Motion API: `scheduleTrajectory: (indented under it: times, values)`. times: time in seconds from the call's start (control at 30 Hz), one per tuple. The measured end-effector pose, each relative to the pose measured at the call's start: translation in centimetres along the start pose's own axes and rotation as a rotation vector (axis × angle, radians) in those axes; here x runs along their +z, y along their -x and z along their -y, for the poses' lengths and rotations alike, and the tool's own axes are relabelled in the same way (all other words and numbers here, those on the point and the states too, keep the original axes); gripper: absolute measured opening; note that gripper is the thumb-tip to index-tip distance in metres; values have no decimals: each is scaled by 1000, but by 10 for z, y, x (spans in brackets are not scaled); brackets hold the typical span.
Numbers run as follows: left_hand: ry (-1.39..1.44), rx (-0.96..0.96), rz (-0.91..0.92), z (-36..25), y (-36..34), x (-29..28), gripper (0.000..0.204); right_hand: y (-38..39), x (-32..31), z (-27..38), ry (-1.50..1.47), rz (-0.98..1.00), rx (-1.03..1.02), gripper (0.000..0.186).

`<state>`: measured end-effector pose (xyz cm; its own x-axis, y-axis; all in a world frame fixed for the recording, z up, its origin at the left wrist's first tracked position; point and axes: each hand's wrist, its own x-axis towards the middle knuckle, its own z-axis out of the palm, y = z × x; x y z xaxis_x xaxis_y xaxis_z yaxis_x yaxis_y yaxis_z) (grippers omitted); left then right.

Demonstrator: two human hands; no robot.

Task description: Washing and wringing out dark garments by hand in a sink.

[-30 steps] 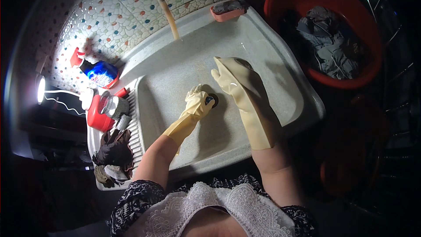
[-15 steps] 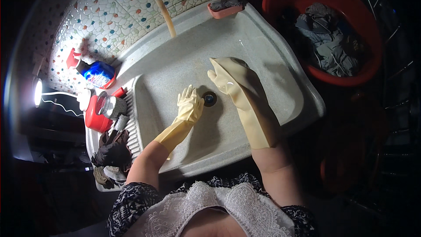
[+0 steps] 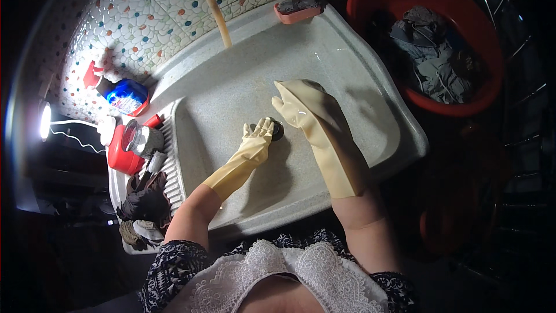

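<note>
Both my hands wear long pale-yellow rubber gloves. My left hand (image 3: 256,141) is low in the grey stone sink (image 3: 324,194), its fingers stretched out beside the round dark drain hole (image 3: 277,130). The fingertips overlap the drain's left edge; whether they touch it I cannot tell. Higher up, my right hand (image 3: 304,104) hangs over the middle of the basin with its thumb apart from bent fingers. Nothing shows in either hand. A hose (image 3: 217,18) hangs from the tap behind the basin.
A pink soap dish (image 3: 298,10) sits on the back rim. At left stand a blue spray bottle (image 3: 126,96), a red container (image 3: 123,153), a glass jar (image 3: 147,141), a brush (image 3: 155,162), dark cloths (image 3: 145,200) and a lit lamp (image 3: 45,120). A red tub (image 3: 492,75) at right holds wet clothes (image 3: 440,64).
My left hand has shifted slightly right, so its fingers now reach the drain's edge. My right hand has dipped a little, with its fingers bent much as before.
</note>
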<state>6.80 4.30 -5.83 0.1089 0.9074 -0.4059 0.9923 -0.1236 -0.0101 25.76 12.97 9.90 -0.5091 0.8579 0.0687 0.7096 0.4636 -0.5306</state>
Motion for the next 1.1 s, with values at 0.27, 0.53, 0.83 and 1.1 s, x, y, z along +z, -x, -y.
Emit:
scheduleTrajectory:
  times: [0.27,0.53,0.83,1.1]
  values:
    - [125,46,-191,1,0,5,59,3,-2,6,-5,16,-21,42]
    - [34,14,-241,-2,-17,-18,19,5,2,4,-52,-5,-66,41]
    - [172,-256,-281,9,-39,19,27,0,23,-1,-49,-69,-122,41]
    - [-302,74,-276,16,-55,45,38,4,-3,11,-14,96,3,40]
